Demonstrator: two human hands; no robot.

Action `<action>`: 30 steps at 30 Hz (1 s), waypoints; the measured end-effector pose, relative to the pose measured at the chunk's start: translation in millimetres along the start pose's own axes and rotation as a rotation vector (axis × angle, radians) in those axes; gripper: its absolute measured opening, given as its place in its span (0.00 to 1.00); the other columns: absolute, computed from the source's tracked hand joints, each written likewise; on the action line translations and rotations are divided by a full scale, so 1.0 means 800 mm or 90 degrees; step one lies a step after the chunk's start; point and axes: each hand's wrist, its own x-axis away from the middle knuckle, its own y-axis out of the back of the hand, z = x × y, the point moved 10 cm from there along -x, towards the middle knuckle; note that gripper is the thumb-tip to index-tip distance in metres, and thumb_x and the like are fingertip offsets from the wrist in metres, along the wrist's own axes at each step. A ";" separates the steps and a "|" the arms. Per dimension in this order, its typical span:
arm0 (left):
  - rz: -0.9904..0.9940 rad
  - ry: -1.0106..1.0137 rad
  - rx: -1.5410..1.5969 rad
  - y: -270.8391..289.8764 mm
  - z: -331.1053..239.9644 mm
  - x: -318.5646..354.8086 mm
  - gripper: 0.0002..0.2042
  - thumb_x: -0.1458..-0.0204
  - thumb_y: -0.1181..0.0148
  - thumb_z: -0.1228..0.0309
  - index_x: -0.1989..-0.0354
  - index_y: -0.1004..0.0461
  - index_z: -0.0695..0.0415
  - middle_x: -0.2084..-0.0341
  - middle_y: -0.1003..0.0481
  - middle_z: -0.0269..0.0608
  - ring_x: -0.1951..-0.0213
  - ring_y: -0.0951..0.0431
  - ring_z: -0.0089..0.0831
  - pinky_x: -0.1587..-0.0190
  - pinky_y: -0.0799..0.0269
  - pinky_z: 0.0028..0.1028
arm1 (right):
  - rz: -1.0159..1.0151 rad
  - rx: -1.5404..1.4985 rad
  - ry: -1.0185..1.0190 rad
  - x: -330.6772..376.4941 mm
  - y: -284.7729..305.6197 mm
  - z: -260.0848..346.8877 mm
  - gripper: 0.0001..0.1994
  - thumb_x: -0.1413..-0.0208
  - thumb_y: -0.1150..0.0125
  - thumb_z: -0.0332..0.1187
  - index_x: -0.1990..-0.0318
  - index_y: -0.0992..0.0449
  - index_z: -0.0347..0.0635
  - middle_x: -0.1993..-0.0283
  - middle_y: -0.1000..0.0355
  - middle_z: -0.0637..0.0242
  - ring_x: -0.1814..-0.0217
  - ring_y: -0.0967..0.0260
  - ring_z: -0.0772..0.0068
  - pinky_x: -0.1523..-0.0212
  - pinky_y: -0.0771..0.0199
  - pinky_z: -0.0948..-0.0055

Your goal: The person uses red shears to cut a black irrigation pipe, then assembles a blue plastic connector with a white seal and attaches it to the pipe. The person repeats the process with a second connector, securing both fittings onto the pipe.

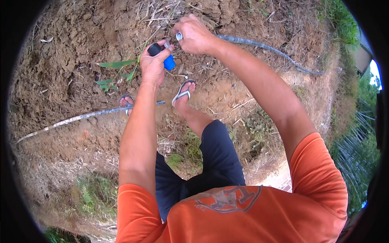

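Observation:
My left hand (153, 67) is closed around a pipe coupling with a black end (154, 49) and a blue end (169, 62). Between its fingertips, a small whitish translucent piece (167, 43) shows, too small to make out. My right hand (195, 35) is closed, with a pale, round, hollow end (179, 36) poking out towards the coupling. A grey hose pipe (259, 43) runs out from behind my right wrist to the right. The grip hides whether that pale end belongs to the pipe. The two hands are close together but apart.
A second grey pipe (81, 116) lies on the ground at left, its end (161, 102) beside my sandalled feet (184, 92). Rough brown soil (81, 36) rises in front. Green leaves (117, 65), dry stalks (162, 18) and low plants (259, 129) are around me.

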 end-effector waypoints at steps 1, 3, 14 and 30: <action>-0.011 0.003 -0.013 0.005 0.001 0.007 0.16 0.52 0.32 0.85 0.53 0.24 0.67 0.60 0.20 0.47 0.57 0.16 0.36 0.51 0.21 0.32 | 0.007 0.011 -0.005 0.003 -0.005 0.003 0.16 0.58 0.33 0.29 0.58 0.17 0.38 0.56 0.24 0.50 0.46 0.33 0.49 0.40 0.33 0.59; -0.003 0.002 0.015 0.005 -0.001 0.008 0.16 0.52 0.32 0.85 0.53 0.25 0.66 0.60 0.20 0.47 0.56 0.17 0.37 0.50 0.21 0.32 | 0.011 0.024 0.002 0.002 -0.003 0.004 0.16 0.58 0.33 0.29 0.58 0.17 0.38 0.55 0.24 0.50 0.45 0.33 0.48 0.40 0.33 0.59; 0.004 -0.020 -0.024 0.005 -0.003 0.001 0.17 0.54 0.29 0.82 0.54 0.24 0.64 0.62 0.20 0.42 0.60 0.18 0.30 0.54 0.23 0.27 | 0.013 0.025 0.010 -0.001 -0.008 0.002 0.16 0.57 0.35 0.27 0.57 0.18 0.39 0.57 0.25 0.52 0.48 0.32 0.48 0.43 0.32 0.56; 0.023 -0.027 -0.049 -0.023 -0.005 -0.001 0.16 0.53 0.29 0.82 0.55 0.23 0.65 0.60 0.18 0.44 0.60 0.18 0.28 0.54 0.21 0.27 | -0.075 -0.083 0.000 0.009 -0.008 -0.016 0.14 0.54 0.32 0.33 0.57 0.17 0.44 0.56 0.25 0.55 0.44 0.33 0.48 0.43 0.34 0.52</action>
